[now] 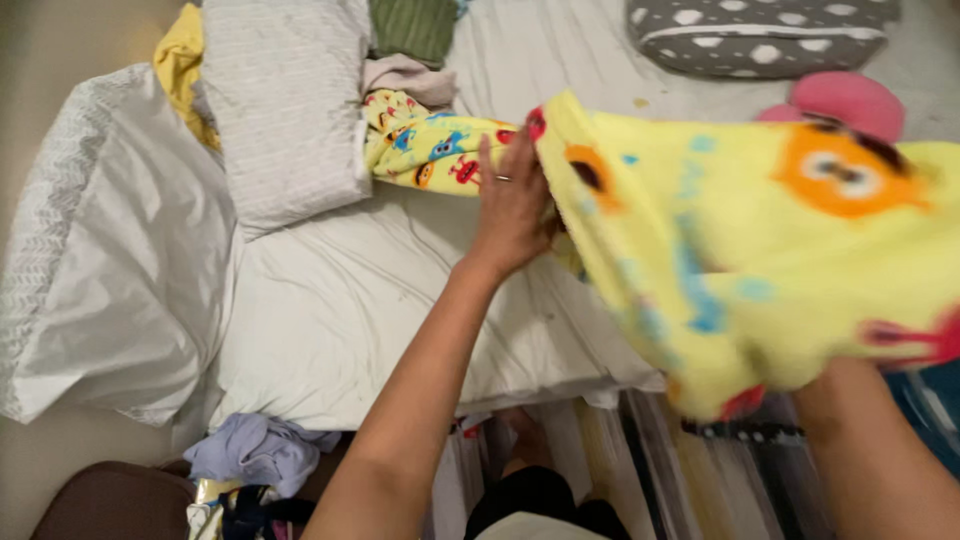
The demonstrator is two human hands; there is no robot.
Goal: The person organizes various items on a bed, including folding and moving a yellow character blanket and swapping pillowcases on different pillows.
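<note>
Soft dim indoor light; yellow blanket point(760, 250) motion-blurred, mild edge distortion

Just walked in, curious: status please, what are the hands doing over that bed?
Left hand flat on yellow fleece blanket with cartoon monsters. Right hand hidden under it, blanket lifted. White bedsheet below; grey striped pillow beside the blanket's far end.

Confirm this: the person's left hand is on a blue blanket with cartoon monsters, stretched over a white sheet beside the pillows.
Not quite. The head view shows the blanket is yellow, not blue. The rest holds: the left hand is on its cartoon-monster fabric, over the white sheet, beside the pillows.
</note>
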